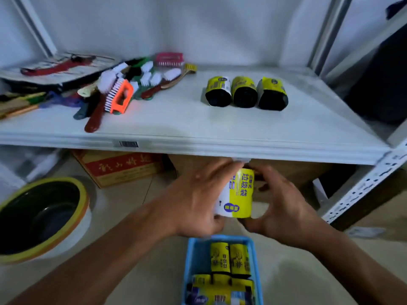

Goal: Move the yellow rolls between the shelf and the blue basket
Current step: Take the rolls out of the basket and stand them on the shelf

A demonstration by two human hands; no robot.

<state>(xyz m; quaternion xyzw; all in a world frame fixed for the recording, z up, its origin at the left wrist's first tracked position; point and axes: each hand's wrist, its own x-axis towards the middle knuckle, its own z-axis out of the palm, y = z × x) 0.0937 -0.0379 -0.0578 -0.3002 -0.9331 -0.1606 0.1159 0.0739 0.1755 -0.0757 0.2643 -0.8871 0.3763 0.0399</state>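
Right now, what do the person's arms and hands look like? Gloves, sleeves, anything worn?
Nothing worn that shows. The left hand and right hand have no gloves, and I see no ring. The left forearm and right forearm are uncovered to the frame's edge: no sleeve, watch, strap or marking. The upper arms are out of view.

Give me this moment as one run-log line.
left hand + right hand: holding yellow roll | between blue basket and shelf edge | shelf: three rolls | basket: several rolls
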